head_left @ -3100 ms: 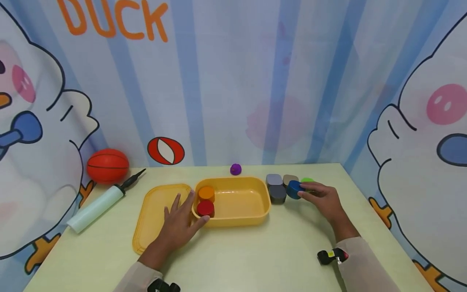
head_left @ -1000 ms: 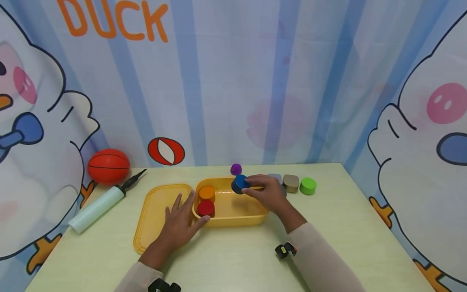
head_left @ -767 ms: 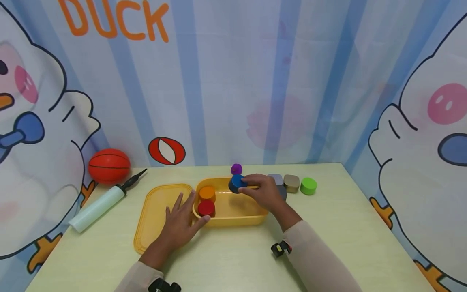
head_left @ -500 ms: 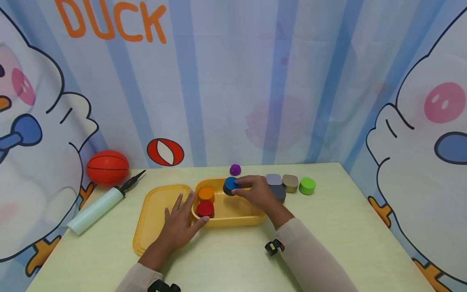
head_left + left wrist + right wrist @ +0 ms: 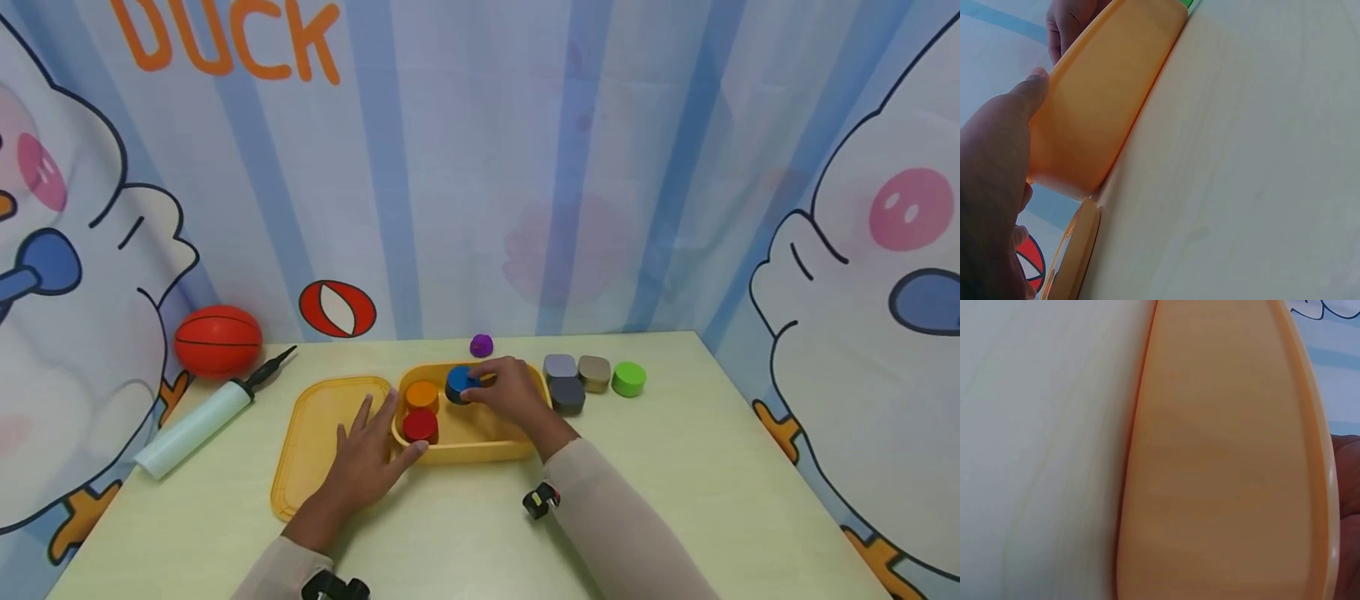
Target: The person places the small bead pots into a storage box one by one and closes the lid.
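**One blue block (image 5: 458, 385) pinched inside the yellow container (image 5: 480, 453)**

Bearings are taken from the container's middle, twelve being towards the striped curtain (image 5: 480, 167). Nearest the person, two pale sleeves (image 5: 615, 521) cross the table (image 5: 457, 533), a black device (image 5: 540, 500) at each wrist. The left hand (image 5: 365, 454) lies at eight o'clock, fingers spread, thumb against the container's near rim. Partly hidden by that hand, the yellow lid (image 5: 303, 454) lies flat at nine. Inside the container, the red block (image 5: 420, 426) sits at eight and the orange block (image 5: 422, 396) just beyond it at ten. The right hand (image 5: 512, 393) reaches in, thumb and fingers pinching the blue block towards twelve; whether that block touches the container's floor, I cannot tell. Outside, at three o'clock, stands a dark grey block (image 5: 567, 397); behind and beyond it a lavender block (image 5: 559, 366), a tan block (image 5: 594, 374) and a green block (image 5: 628, 378) form a row. Past the lid at nine lies a pale green pump (image 5: 197, 427), nozzle pointing towards one. Along the far edge: a purple toy (image 5: 482, 346) at twelve, a red ball (image 5: 218, 342) at ten.
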